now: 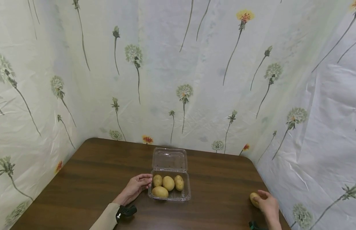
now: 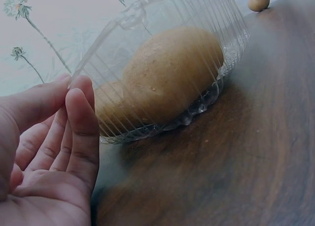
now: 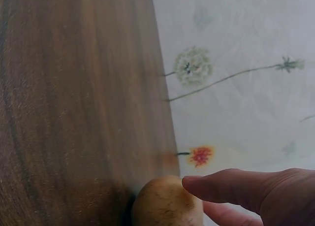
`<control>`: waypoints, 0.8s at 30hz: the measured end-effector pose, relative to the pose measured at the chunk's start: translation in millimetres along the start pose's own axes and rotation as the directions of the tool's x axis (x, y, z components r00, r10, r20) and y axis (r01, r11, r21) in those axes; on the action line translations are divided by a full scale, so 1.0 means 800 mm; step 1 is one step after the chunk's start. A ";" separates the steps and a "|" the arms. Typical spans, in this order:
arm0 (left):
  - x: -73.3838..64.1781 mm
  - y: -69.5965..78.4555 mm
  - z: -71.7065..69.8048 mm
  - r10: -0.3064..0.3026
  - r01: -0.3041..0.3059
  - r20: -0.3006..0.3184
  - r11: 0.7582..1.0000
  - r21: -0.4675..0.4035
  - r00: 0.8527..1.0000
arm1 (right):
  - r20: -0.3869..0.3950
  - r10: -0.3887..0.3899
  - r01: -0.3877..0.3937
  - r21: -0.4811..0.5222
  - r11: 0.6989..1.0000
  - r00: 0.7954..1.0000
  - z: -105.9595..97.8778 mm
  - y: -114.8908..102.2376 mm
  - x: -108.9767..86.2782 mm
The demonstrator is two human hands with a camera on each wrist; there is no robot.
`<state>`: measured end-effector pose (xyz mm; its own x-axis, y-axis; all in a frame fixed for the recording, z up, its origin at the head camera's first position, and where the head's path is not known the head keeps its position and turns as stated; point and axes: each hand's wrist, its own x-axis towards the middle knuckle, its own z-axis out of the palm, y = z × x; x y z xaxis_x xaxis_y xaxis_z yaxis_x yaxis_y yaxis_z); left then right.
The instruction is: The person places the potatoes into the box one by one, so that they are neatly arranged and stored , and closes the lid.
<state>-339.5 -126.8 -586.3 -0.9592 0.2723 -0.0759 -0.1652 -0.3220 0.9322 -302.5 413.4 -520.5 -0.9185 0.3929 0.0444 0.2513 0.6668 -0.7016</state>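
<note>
A clear plastic clamshell container (image 1: 183, 197) sits on the table with its lid (image 1: 170, 159) thrown back. Several yellow potatoes (image 1: 168, 183) lie inside it. My left hand (image 1: 136, 187) pinches the container's left rim between thumb and fingers; the left wrist view shows that grip beside a large potato (image 2: 172, 73) behind the ribbed wall. Far to the right, near the table's edge, my right hand (image 1: 268, 204) holds a single potato (image 1: 254, 199). In the right wrist view the thumb presses on this potato (image 3: 165, 204), whose lower part is cut off by the frame.
The dark wood table (image 1: 218, 185) has rounded back corners. A pale curtain (image 1: 160, 70) printed with dandelions hangs behind it and along both sides, close to the right edge by my right hand. Wrist cameras (image 1: 126, 210) sit on both wrists.
</note>
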 end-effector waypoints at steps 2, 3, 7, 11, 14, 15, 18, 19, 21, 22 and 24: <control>0.000 0.000 0.000 0.001 -0.001 0.001 1.000 0.002 1.000 | 0.006 0.008 -0.008 0.003 1.000 1.000 0.001 0.002 0.002; 0.000 0.000 0.000 -0.001 0.001 0.001 1.000 0.000 1.000 | 0.009 0.012 -0.012 0.005 1.000 1.000 0.002 0.003 0.002; 0.000 0.001 0.000 -0.002 0.002 0.004 1.000 -0.005 1.000 | 0.014 0.030 -0.030 -0.002 1.000 0.999 0.004 0.008 0.005; 0.000 0.001 0.001 0.001 -0.001 0.003 1.000 -0.007 1.000 | 0.033 0.053 -0.052 -0.028 0.998 0.998 0.005 0.012 0.006; 0.000 0.001 0.002 0.002 -0.002 0.003 1.000 -0.009 1.000 | 0.063 0.068 -0.065 -0.052 0.997 0.996 0.005 0.013 0.006; 0.000 0.001 0.002 0.002 -0.002 0.003 1.000 -0.010 1.000 | 0.073 0.075 -0.071 -0.056 0.996 0.995 0.004 0.014 0.006; 0.000 0.000 0.002 0.002 -0.002 0.003 1.000 -0.010 1.000 | 0.081 0.088 -0.083 -0.065 0.994 0.993 0.005 0.013 0.006; 0.000 0.000 0.002 0.002 -0.002 0.001 1.000 -0.012 1.000 | 0.080 0.092 -0.087 -0.061 0.994 0.993 0.006 0.013 0.006; 0.001 0.000 0.002 0.006 -0.006 0.002 1.000 -0.015 1.000 | 0.074 0.099 -0.095 -0.056 0.994 0.992 0.007 0.013 0.006; 0.001 0.000 0.002 0.009 -0.009 0.005 1.000 -0.015 1.000 | 0.070 0.100 -0.096 -0.054 0.994 0.993 0.007 0.013 0.006; 0.001 0.000 0.002 0.014 -0.014 0.008 1.000 -0.021 1.000 | 0.061 0.106 -0.103 -0.048 0.994 0.993 0.009 0.013 0.005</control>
<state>-339.6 -125.4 -586.0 -0.9595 0.2754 -0.0599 -0.1566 -0.3443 0.9257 -305.8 417.5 -532.4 -0.9036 0.4221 -0.0731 0.3588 0.6524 -0.6675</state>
